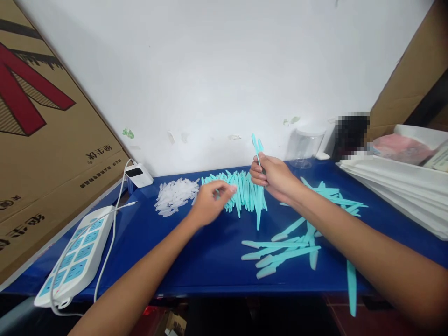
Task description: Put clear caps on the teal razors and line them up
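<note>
My right hand [271, 175] is closed around a couple of teal eyebrow razors [258, 145], whose upper ends stick up above the fingers. My left hand [213, 201] hovers over the left part of a dense row of teal razors [247, 189]. Its thumb and fingers are curled together, and whatever is between them cannot be made out. Left of that row lies a heap of small translucent white blade caps [177, 196]. More teal razors [289, 252] are scattered under and in front of my right forearm, their pale blade ends mostly pointing left.
A white power strip [75, 256] with cables and a small white device [139, 175] are at the left, beside a large cardboard box [52, 140]. At the back right stands a clear jar [305, 147]. Stacked white trays [402, 186] occupy the blue table's right side.
</note>
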### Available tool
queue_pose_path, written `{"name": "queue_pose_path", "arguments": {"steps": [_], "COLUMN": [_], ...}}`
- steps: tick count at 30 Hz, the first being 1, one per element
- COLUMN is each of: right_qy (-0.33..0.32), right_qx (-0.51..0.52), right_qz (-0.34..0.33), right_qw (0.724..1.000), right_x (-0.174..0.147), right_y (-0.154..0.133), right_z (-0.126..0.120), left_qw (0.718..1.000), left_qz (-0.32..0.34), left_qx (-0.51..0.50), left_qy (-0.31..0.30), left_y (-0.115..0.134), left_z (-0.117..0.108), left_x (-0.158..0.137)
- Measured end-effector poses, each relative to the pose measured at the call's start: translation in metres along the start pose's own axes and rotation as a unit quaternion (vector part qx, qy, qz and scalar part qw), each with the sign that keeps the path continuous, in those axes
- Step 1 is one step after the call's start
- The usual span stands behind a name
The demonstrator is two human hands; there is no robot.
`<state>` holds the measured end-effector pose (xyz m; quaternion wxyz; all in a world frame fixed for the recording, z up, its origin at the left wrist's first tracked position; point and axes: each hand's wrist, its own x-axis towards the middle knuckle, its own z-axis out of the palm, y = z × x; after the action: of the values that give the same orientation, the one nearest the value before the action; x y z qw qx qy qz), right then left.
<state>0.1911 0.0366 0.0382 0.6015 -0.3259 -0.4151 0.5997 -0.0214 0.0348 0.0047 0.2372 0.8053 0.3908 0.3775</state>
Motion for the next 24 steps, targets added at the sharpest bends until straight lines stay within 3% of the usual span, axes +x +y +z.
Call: {"name": "queue_pose_path", "arguments": {"steps": [2, 4, 9, 14, 20, 24], "right_qy": [-0.019, -0.036, 0.009, 0.078, 0.004, -0.053], "right_qx": [0.008, -0.001, -0.022, -0.058, -0.138, -0.268], "right_qz": [-0.008, -0.002, -0.052, -0.097, -0.037, -0.076], "right_qw": [1.000, 0.999, 0.998, 0.991, 0.990, 0.959], "right_x": [-0.007, -0.011, -0.005, 0.006, -0.007, -0.019], "right_y": [0.003, 0.006, 0.005, -0.005, 0.020, 0.038], "right_z": [0.009, 0.015, 0.011, -0.005, 0.007, 0.018], "left_qw": [0.991, 0.977, 0.960, 0.953, 0.927, 0.915], "left_qz": [-0.022, -0.049, -0.079, -0.114, -0.158, -0.161], "left_qx": [-0.090, -0.150, -0.211, -0.266, -0.341, -0.365], "left_qy": [-0.097, -0.142, -0.170, -0.090, 0.013, 0.065], "left_y": [0.015, 0.020, 0.008, 0.003, 0.001, -0.002], "left_z": [0.021, 0.034, 0.032, 0.020, 0.014, 0.012], "left_x": [-0.009, -0.016, -0.016, -0.008, -0.002, 0.001]}}
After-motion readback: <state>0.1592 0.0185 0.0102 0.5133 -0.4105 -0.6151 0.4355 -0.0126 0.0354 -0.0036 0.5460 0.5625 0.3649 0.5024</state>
